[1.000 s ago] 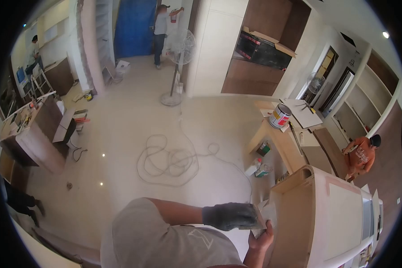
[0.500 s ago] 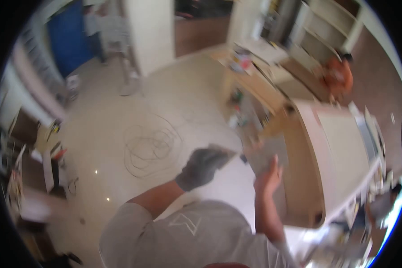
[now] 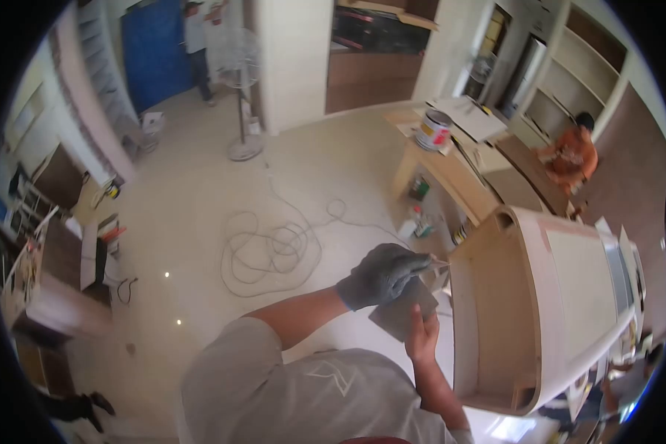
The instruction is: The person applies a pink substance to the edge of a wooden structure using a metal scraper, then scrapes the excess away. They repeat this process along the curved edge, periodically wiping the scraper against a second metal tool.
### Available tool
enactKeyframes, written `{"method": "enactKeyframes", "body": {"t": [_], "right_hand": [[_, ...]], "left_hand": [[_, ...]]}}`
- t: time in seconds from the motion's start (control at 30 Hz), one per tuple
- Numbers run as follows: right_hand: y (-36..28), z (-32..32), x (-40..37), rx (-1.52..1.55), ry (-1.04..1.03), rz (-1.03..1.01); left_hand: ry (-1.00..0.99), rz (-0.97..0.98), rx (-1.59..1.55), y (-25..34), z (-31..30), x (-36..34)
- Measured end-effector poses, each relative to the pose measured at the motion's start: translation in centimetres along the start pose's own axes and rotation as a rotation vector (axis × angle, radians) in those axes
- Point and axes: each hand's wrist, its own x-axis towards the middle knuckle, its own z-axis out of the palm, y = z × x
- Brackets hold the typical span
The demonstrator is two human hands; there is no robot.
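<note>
Dark grey glove covers my left hand [image 3: 385, 277], its fingers pinched together beside the open end of a wooden cabinet [image 3: 496, 311]. A small pale tip shows at those fingertips; I cannot make out what it is. Just below, my right hand [image 3: 422, 334] is bare and grips a flat, dark grey-brown square piece [image 3: 402, 309], with the fingers along its right edge. The piece's upper edge is close under the glove. The cabinet has rounded corners and lies on its side to the right of both hands.
A coiled cable [image 3: 274, 248] lies on the floor ahead. A paint can [image 3: 434, 129] stands on a wooden workbench [image 3: 448, 169], with a person in orange [image 3: 574, 155] beyond. Farther back are a standing fan [image 3: 244, 148] and another person [image 3: 197, 44]. Someone else is at lower right.
The view has shifted and sharpened. My hands have come closer together; the right hand, more open before, now grips the flat piece below the glove.
</note>
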Motion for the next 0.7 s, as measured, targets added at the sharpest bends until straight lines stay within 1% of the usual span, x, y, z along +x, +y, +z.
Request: {"method": "enactKeyframes", "body": {"t": [0.03, 0.1, 0.13, 0.23, 0.27, 0.3, 0.37, 0.4, 0.47, 0.5, 0.57, 0.6, 0.67, 0.7], "right_hand": [[1.1, 0.0, -0.2, 0.068, 0.019, 0.06], [1.2, -2.4, 2.0, 0.391, 0.061, 0.488], [3.6, -3.9, 2.8, 0.731, -0.033, 0.55], [1.6, -4.0, 2.8, 0.903, -0.116, 0.608], [2.8, -4.0, 2.7, 0.956, -0.154, 0.656], [3.6, -4.2, 2.5, 0.994, -0.213, 0.646], [4.8, -4.3, 2.0, 1.071, -0.33, 0.628], [5.5, -4.5, 1.7, 1.105, -0.335, 0.623], [4.0, -4.1, 0.9, 1.07, -0.246, 0.621], [3.2, -4.0, 0.5, 1.049, -0.201, 0.621], [2.3, -4.0, 0.0, 1.048, -0.199, 0.586], [2.1, -4.3, -0.3, 1.048, -0.196, 0.57], [1.8, -5.4, -0.4, 1.133, -0.099, 0.497], [1.7, -6.6, -0.2, 1.177, -0.052, 0.458]], "left_hand": [[0.044, -0.126, -0.128, -0.2, -0.4, 0.2], [0.136, -0.362, -0.408, -1.0, -0.6, 1.4], [0.251, -0.442, -0.496, -0.3, -0.7, 1.6], [-0.008, -0.701, -0.733, -4.0, 2.5, -1.6], [-0.103, -0.791, -0.715, -1.6, 1.2, -1.1], [-0.164, -0.824, -0.62, -2.4, 3.1, -3.1], [-0.275, -0.705, -0.614, -4.5, 6.6, -7.3], [-0.304, -0.754, -0.591, -3.8, 6.1, -7.1], [-0.363, -0.85, -0.539, -1.7, 4.1, -6.3], [-0.4, -0.814, -0.518, -1.6, 3.6, -6.3], [-0.473, -0.746, -0.481, -1.7, 2.7, -6.6], [-0.491, -0.699, -0.402, -1.9, 2.6, -6.9], [-0.52, -0.605, -0.249, -2.5, 2.5, -7.9], [-0.572, -0.629, -0.215, -2.6, 2.8, -8.5]]}}
